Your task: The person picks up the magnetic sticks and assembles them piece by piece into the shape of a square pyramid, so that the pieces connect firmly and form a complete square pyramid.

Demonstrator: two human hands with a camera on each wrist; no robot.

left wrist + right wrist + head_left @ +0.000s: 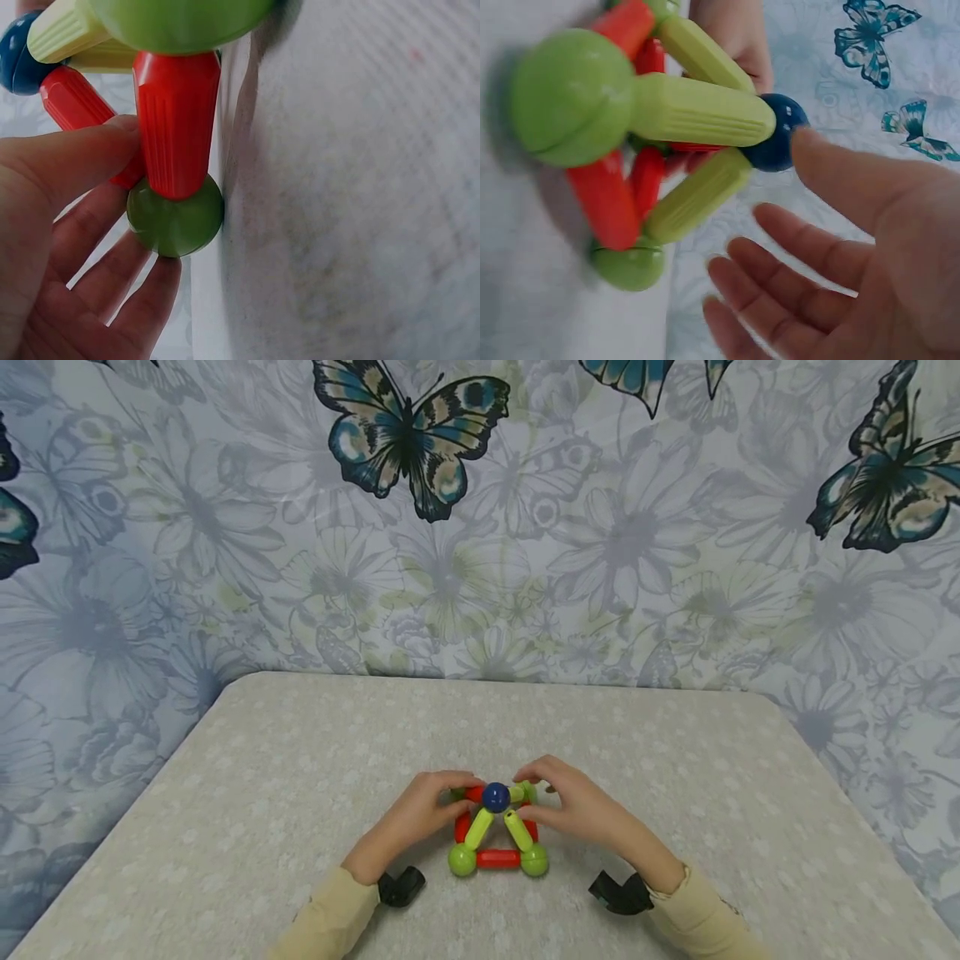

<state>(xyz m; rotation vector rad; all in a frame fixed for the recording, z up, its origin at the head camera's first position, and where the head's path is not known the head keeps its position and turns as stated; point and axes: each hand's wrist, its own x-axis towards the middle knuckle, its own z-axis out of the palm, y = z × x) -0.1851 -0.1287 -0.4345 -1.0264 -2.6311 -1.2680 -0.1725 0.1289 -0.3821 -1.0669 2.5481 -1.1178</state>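
Note:
A pyramid of toy building sticks and balls stands on the table, with a blue ball (496, 797) at its peak. Red sticks (498, 859) join the green balls (535, 860) at its base. Three yellow-green sticks (705, 112) and one red stick (75, 99) slope up to the blue ball. My left hand (429, 804) pinches that sloping red stick near the far-left green ball (176, 217), thumb in front and fingers behind. My right hand (577, 802) is on the other side, its thumb at the blue ball and its fingers loosely extended, holding nothing.
A pale patterned cloth covers the table (337, 727), whose back edge meets a wall (637, 568) printed with flowers and butterflies. Black wrist devices (402, 887) sit by both sleeve cuffs, close above the tabletop.

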